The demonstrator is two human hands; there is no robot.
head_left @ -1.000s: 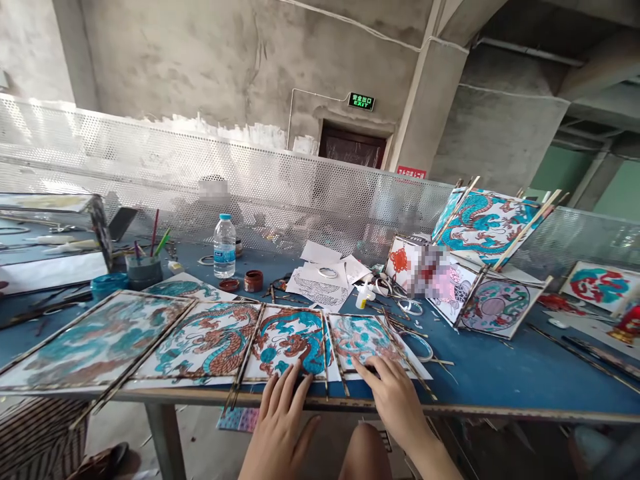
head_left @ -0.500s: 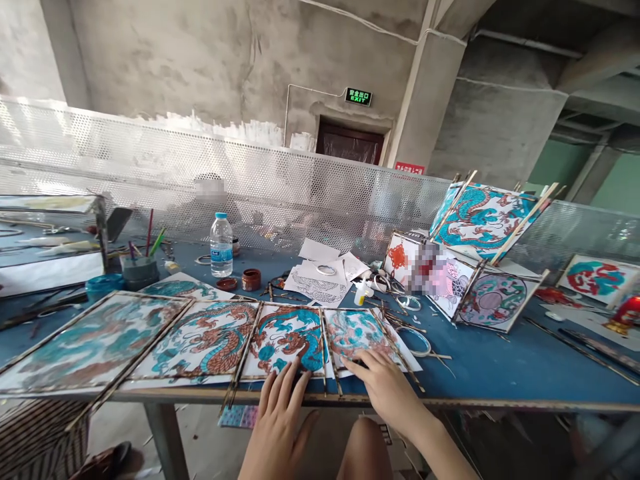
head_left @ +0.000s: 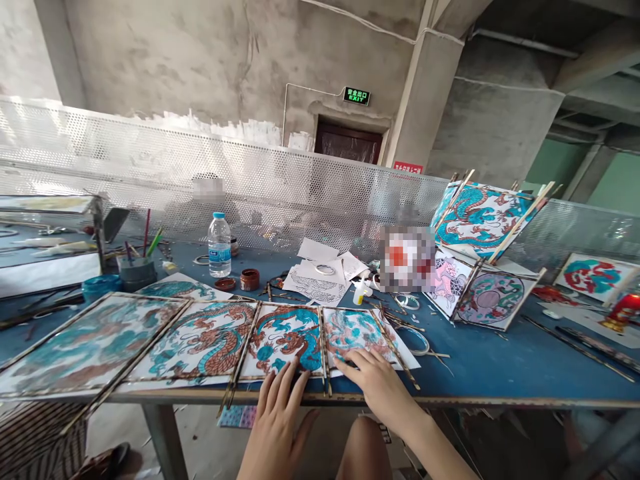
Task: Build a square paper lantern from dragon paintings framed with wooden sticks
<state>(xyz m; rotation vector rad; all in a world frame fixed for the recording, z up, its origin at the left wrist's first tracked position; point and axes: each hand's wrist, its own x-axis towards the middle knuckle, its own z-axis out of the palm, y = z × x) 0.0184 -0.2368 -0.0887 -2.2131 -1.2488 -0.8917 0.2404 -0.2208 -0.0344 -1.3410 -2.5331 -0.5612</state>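
Note:
My left hand (head_left: 283, 407) lies with fingers outstretched on the lower edge of a stick-framed dragon painting (head_left: 290, 337) in blue and brown. My right hand (head_left: 377, 383) is spread over the lower part of a smaller-looking, paler framed painting (head_left: 353, 328) beside it. Its fingertips rest near that panel's left stick and bottom edge. The two panels' neighbouring sticks (head_left: 325, 353) run almost side by side. To the left lie a brown-and-blue dragon panel (head_left: 205, 340) and a blurrier, washed-out panel (head_left: 95, 343), also framed with sticks.
Behind the panels stand a water bottle (head_left: 219, 247), a brown paint jar (head_left: 250, 280), a brush pot (head_left: 139, 272) and a small glue bottle (head_left: 359, 293). Rolls of tape (head_left: 413, 340) lie to the right. A paper lantern frame (head_left: 493, 300) stands farther right, before a perforated metal screen (head_left: 280, 187).
My right hand has slid slightly left, bringing the rightmost panel with it. The gap between its left stick and the neighbouring panel has narrowed. My left hand stays in place.

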